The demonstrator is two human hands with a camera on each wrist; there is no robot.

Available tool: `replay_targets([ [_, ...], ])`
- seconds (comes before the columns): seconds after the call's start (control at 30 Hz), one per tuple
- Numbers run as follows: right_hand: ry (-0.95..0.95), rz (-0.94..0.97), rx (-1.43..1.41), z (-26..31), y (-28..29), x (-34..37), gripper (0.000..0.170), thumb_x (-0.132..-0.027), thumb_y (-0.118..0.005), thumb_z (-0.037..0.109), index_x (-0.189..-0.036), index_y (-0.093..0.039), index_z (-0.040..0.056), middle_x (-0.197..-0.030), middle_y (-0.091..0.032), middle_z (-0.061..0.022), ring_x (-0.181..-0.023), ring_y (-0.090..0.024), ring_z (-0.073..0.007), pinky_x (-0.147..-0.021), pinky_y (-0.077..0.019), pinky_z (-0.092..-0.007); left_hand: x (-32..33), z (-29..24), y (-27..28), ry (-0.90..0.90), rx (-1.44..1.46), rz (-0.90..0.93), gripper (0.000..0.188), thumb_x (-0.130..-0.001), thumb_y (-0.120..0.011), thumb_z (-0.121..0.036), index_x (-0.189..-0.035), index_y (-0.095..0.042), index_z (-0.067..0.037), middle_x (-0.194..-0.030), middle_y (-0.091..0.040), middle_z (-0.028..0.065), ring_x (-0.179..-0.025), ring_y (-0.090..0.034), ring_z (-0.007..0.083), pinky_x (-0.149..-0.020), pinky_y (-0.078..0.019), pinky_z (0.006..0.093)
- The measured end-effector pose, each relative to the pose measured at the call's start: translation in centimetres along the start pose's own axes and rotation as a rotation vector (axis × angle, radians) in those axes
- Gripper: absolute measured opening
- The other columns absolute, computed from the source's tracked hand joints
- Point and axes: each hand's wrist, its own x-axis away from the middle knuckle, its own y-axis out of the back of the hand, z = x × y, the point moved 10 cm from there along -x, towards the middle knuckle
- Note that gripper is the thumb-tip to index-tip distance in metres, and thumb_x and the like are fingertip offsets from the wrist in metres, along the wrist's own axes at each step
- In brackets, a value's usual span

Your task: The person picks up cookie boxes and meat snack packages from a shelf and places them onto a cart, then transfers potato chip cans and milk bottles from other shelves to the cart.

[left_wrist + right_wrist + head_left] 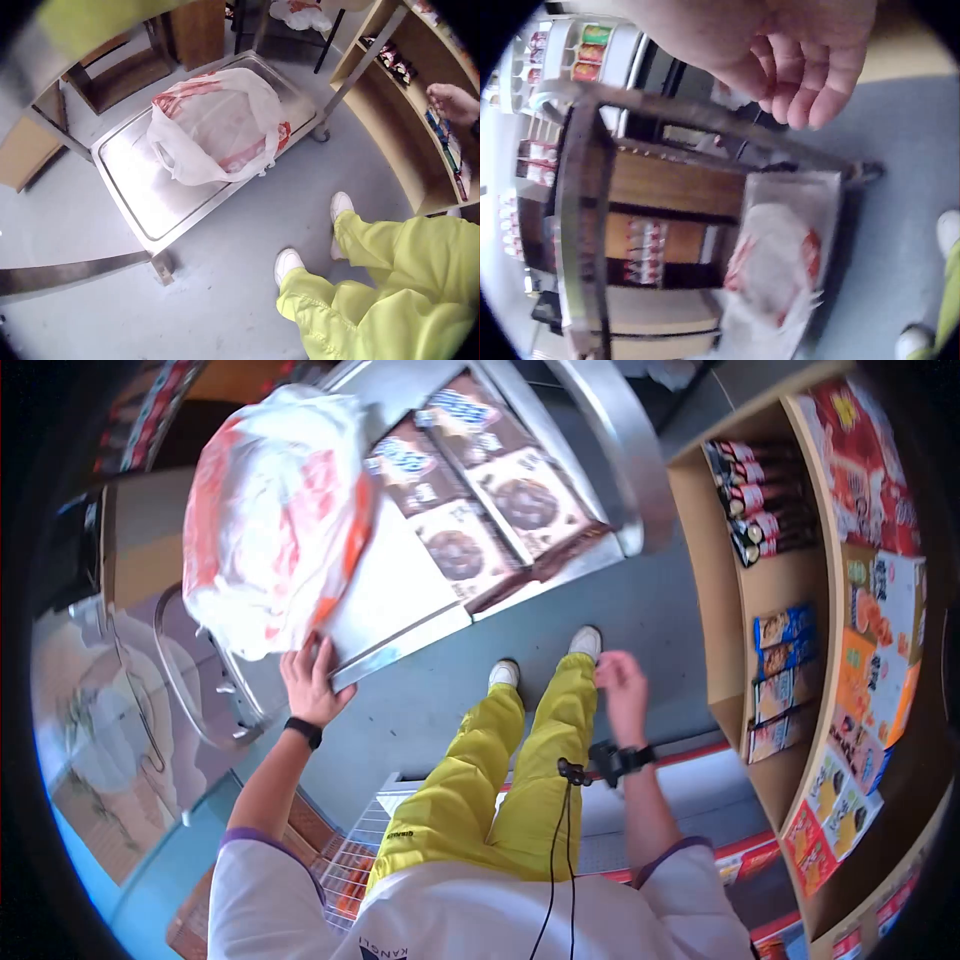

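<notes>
My left hand [312,682] rests on the near left corner of a metal cart's top tray [400,595], fingers extended beside a white and red plastic bag [275,520]. To the bag's right lie brown cookie packs [528,503] in two rows. My right hand [624,685] hangs beside my leg with loosely curled fingers and nothing in it; the right wrist view shows the same hand [802,60] close up. Down on the cart's lower tray [135,195], in the left wrist view, sits another plastic bag [225,127], its top gaping.
Wooden shelves [725,590] on the right carry bottles [765,500] and small snack packs [785,640]. A curved metal handle [625,440] rises at the cart's right end. A white wire basket [350,850] stands by my left leg. Grey floor [640,590] lies between cart and shelves.
</notes>
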Motion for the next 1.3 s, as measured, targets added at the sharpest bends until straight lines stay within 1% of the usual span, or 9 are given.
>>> replay_targets([
  [0.13,0.040,0.102,-0.225,13.3,-6.8,4.7,0.014,-0.094,-0.056,0.009,-0.105,-0.058,0.0017,-0.083,-0.060,-0.0028,-0.068,-0.058,-0.0084,-0.063,-0.0497,-0.0225,-0.8,-0.6,1.2,-0.022,0.004,-0.032,0.081,-0.067,-0.068,-0.045,-0.137,-0.042,-0.014,-0.132,-0.041,0.0167,-0.118,-0.039,0.0379,-0.101,-0.0290,0.0553],
  [0.23,0.072,-0.024,-0.353,18.5,-7.6,3.9,0.020,-0.095,-0.053,0.012,-0.113,-0.052,0.0010,-0.090,-0.058,-0.0048,-0.075,-0.058,-0.0102,-0.066,-0.0510,-0.0243,-0.6,-0.3,1.6,-0.026,0.012,-0.047,0.081,-0.067,-0.069,-0.046,-0.137,-0.043,-0.015,-0.130,-0.043,0.0153,-0.117,-0.040,0.0357,-0.101,-0.0298,0.0540],
  [0.4,0.054,-0.250,-0.293,20.9,-7.0,0.4,0.028,-0.097,-0.051,0.026,-0.112,-0.050,0.0016,-0.094,-0.055,-0.0064,-0.081,-0.055,-0.0133,-0.067,-0.0518,-0.0291,-1.0,-0.5,2.4,-0.017,0.041,-0.020,0.083,-0.064,-0.073,-0.043,-0.137,-0.043,-0.017,-0.127,-0.046,0.0127,-0.115,-0.043,0.0330,-0.102,-0.0307,0.0499],
  [0.77,-0.111,-0.359,-0.257,19.9,-8.5,-1.1,0.020,-0.090,-0.063,0.019,-0.096,-0.057,0.0019,-0.080,-0.056,-0.0002,-0.064,-0.049,-0.0086,-0.053,-0.0431,-0.0227,-0.6,-0.2,3.0,-0.028,0.102,-0.034,0.086,-0.062,-0.074,-0.041,-0.138,-0.041,-0.016,-0.127,-0.046,0.0133,-0.116,-0.042,0.0326,-0.103,-0.0300,0.0494],
  [0.87,-0.118,-0.349,-0.190,21.0,-9.5,-0.4,0.029,-0.089,-0.064,0.034,-0.095,-0.058,0.0062,-0.078,-0.055,0.0010,-0.063,-0.048,-0.0077,-0.052,-0.0423,-0.0224,-0.6,-0.5,3.4,-0.065,0.104,-0.056,0.086,-0.063,-0.074,-0.041,-0.138,-0.041,-0.015,-0.127,-0.046,0.0135,-0.116,-0.042,0.0326,-0.103,-0.0301,0.0495],
  [1.0,0.099,-0.436,0.004,20.0,-9.0,-2.6,0.032,-0.083,-0.071,0.032,-0.087,-0.062,0.0010,-0.079,-0.062,-0.0062,-0.068,-0.054,-0.0120,-0.053,-0.0433,-0.0317,-0.6,-0.6,3.1,-0.036,0.119,-0.062,0.084,-0.061,-0.077,-0.037,-0.134,-0.044,-0.013,-0.121,-0.049,0.0113,-0.114,-0.044,0.0321,-0.103,-0.0295,0.0503],
  [1.13,0.025,-0.608,0.265,21.6,-8.5,-1.0,0.032,-0.078,-0.072,0.026,-0.086,-0.062,-0.0035,-0.086,-0.064,-0.0203,-0.076,-0.061,-0.0350,-0.070,-0.0472,-0.0417,-0.2,-0.7,2.0,-0.055,0.053,-0.060,0.087,-0.067,-0.072,-0.042,-0.142,-0.037,-0.014,-0.132,-0.044,0.0149,-0.117,-0.041,0.0345,-0.105,-0.0267,0.0513],
  [1.2,-0.048,-0.597,0.307,22.9,-8.7,0.3,0.033,-0.080,-0.070,0.025,-0.094,-0.060,-0.0034,-0.104,-0.056,-0.0221,-0.097,-0.057,-0.0405,-0.082,-0.0468,-0.0454,-0.3,-0.8,2.2,-0.055,0.048,-0.037,0.087,-0.068,-0.071,-0.042,-0.143,-0.036,-0.014,-0.133,-0.044,0.0154,-0.118,-0.040,0.0343,-0.106,-0.0260,0.0511],
  [1.3,-0.031,-0.631,0.267,23.5,-8.6,1.2,0.033,-0.080,-0.070,0.024,-0.094,-0.058,-0.0028,-0.102,-0.055,-0.0213,-0.099,-0.055,-0.0396,-0.084,-0.0453,-0.0449,-0.4,-1.0,2.3,-0.071,0.023,-0.037,0.085,-0.070,-0.068,-0.045,-0.143,-0.036,-0.014,-0.132,-0.044,0.0158,-0.118,-0.040,0.0345,-0.106,-0.0258,0.0509],
])
